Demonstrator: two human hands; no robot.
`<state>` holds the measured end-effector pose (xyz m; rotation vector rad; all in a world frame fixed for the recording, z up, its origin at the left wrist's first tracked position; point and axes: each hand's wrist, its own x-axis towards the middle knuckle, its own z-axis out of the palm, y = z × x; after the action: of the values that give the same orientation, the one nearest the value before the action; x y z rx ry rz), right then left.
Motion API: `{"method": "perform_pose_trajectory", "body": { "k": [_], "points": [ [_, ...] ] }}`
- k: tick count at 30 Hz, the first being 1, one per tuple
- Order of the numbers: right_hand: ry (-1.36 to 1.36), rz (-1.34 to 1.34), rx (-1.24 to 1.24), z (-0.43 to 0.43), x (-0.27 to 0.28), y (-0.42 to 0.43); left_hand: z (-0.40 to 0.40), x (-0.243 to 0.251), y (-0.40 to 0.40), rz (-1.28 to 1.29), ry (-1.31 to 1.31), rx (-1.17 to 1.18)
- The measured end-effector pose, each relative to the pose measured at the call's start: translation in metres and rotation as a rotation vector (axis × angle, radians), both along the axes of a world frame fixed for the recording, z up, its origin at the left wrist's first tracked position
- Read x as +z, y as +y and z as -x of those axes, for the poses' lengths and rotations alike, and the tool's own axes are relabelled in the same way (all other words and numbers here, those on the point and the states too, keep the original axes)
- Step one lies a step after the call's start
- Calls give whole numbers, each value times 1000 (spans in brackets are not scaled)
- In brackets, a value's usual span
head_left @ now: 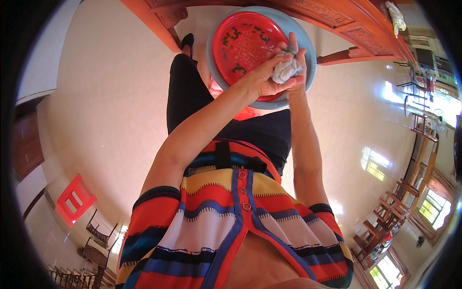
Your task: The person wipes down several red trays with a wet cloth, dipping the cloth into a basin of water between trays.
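Observation:
Both my hands meet over the right side of a red basin (225, 54), which bears a gold emblem and green leaf shapes. My left hand (266, 76) grips a wet-looking, bunched pale grey cloth (285, 70) from the left. Beneath and beside the cloth lies my right hand (300, 67), palm up with its fingers extended, holding the cloth against the left hand. The red basin sits inside a larger grey-blue tub (311, 65). Whether water stands in the basin is hard to tell.
Red plastic (247, 113) shows below the tub, between my knees. Carved wooden furniture (346, 21) stands just beyond it, with a pale cloth (396, 18) at its right. A red plastic stool (76, 200) is far left. Wooden chairs (386, 213) line the right side.

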<state>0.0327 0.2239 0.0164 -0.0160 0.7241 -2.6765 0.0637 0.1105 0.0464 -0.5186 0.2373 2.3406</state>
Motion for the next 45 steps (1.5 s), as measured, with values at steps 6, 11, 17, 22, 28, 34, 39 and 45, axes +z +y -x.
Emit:
{"method": "perform_pose_trajectory", "body": {
  "k": [6,11,17,22,28,34,39,45],
  "points": [
    [46,-560,103,24,38,-11,19,-12,-20,-70,215,-289],
    [80,-877,171,37,40,-19,22,0,-16,1038,976,-518],
    [297,-1443,-77,47,-3,-36,28,-52,-3,1646,1315,-303],
    [67,-1375,188,49,12,-8,28,-19,-14,901,456,-434],
    [-51,-78,118,21,17,-2,7,-12,-2,-362,123,-195],
    [54,253,62,23,31,-20,3,-2,-1,-463,84,-22],
    [94,-497,84,31,68,-16,12,11,-4,-84,201,-268],
    [100,-1045,-1,44,72,-15,15,23,4,543,392,-315]
  ]
}}
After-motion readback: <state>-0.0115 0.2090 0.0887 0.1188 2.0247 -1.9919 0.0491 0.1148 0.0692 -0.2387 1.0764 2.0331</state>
